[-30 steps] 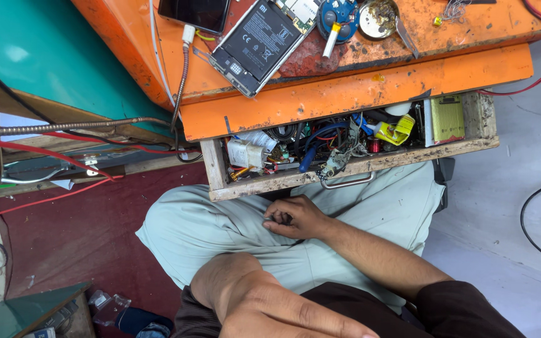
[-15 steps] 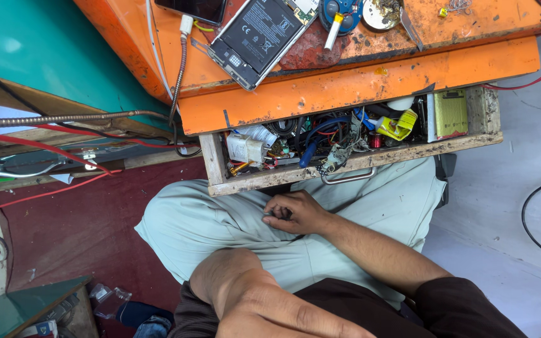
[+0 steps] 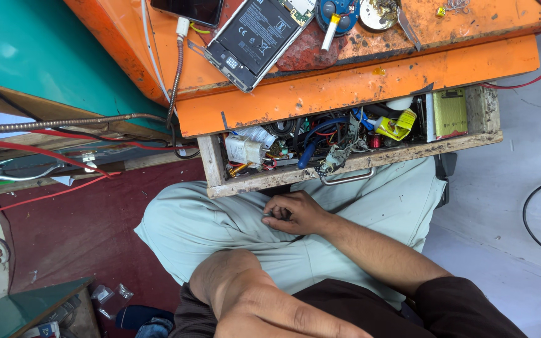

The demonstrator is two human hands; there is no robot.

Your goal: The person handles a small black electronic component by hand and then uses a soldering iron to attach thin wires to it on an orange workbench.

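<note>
Right hand (image 3: 295, 215) rests on the lap, on the pale grey-green trouser cloth (image 3: 220, 222), just below the front edge of the open wooden drawer (image 3: 345, 168). Its fingers (image 3: 277, 209) are curled inward with the tips drawn together; the grip is closed, apparently pinching something very small and dark, too small to identify. The forearm runs from the hand toward the lower right of the view.

Left hand: only the bent arm (image 3: 245, 300) shows at the bottom of the view, close to the camera. The hand itself is out of frame, so its grip cannot be reported.

The drawer is pulled out from beneath the worn orange desk (image 3: 370, 87) and has a metal pull handle (image 3: 345, 179) on its front. Contents are crowded: a white block-shaped charger (image 3: 244, 150) at the left end, tangled blue and black wires (image 3: 320, 134) in the middle, a yellow tape-like piece (image 3: 397, 124) and a green rectangular box (image 3: 449, 112) at the right end.

On the desk top lies an opened dark mobile phone with its back cover off (image 3: 255, 39), tilted, with a second dark phone (image 3: 189, 9) beside it, joined to a white cable (image 3: 180, 37). A blue round holder (image 3: 338, 12) stands near the top edge. Red wires (image 3: 39, 153) cross the left side above the dark red floor (image 3: 64, 250).
</note>
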